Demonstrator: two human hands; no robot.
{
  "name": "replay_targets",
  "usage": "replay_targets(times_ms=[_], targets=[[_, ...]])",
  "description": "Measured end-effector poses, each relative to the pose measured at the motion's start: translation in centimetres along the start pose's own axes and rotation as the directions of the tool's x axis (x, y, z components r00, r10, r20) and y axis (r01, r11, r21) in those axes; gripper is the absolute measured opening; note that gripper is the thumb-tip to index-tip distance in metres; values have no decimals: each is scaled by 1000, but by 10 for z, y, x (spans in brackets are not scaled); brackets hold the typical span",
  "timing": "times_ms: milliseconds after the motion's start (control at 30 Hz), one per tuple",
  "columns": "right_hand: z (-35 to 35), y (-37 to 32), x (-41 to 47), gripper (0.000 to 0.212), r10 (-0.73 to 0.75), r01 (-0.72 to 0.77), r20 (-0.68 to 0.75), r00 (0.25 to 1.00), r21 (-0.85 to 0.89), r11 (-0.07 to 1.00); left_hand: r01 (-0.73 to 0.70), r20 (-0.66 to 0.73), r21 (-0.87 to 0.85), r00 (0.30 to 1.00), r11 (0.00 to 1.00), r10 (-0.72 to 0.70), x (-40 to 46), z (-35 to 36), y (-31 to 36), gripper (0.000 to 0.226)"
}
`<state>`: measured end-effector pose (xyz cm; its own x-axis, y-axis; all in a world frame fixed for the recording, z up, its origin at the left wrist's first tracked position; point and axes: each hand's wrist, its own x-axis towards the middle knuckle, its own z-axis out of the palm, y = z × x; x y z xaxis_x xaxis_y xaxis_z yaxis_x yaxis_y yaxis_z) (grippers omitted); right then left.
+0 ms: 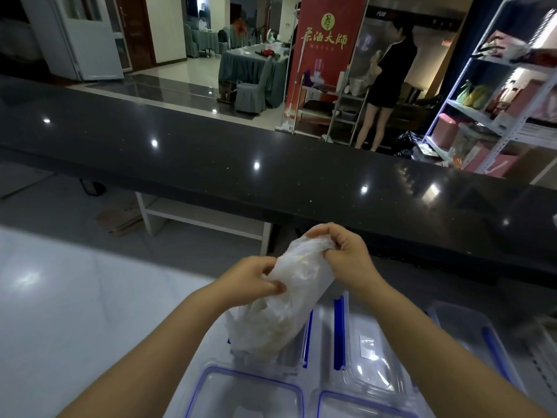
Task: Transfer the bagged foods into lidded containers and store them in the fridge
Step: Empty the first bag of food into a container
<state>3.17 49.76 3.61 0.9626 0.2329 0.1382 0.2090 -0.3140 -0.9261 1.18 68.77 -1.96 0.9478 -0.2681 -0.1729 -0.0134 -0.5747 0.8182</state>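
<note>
restaurant service area: dark counter (pixel 271 164), draped banquet tables (pixel 241 66), red banner (pixel 327 40), stock shelves (pixel 497 95)

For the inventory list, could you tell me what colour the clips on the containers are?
Blue, on clear plastic containers; the head view shows them plainly.

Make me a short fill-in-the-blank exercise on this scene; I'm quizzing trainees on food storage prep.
1. Both hands hold a translucent plastic ____ of food.
2. The left hand grips its side while the right hand pinches its ____ end.
3. The clear containers below have clips coloured ____.
4. The long counter beyond the hands is ____ in colour.

Missing words: bag; top; blue; black
</note>
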Motion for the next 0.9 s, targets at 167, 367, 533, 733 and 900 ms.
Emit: replay_targets(times_ms=[167,367,533,733,900], targets=[[-8,-15,7,47,-33,33,-46,998,5,999,-30,-68,-156,997,987,19,3,15,7,26],[1,12,0,48,19,-17,9,1000,-171,985,-41,-229,123,971,992,69,1,4,-5,13],[17,53,-17,35,155,-85,114,981,-464,881,3,-226,482,967,876,121,-4,-2,-27,14],[53,72,-30,54,282,-152,196,939,-499,853,-22,-209,343,973,939,100,-14,-2,-38,66],[88,73,-44,54,108,30,265,958,-468,883,-216,53,401,976,890,212,-23,2,-38,81]])
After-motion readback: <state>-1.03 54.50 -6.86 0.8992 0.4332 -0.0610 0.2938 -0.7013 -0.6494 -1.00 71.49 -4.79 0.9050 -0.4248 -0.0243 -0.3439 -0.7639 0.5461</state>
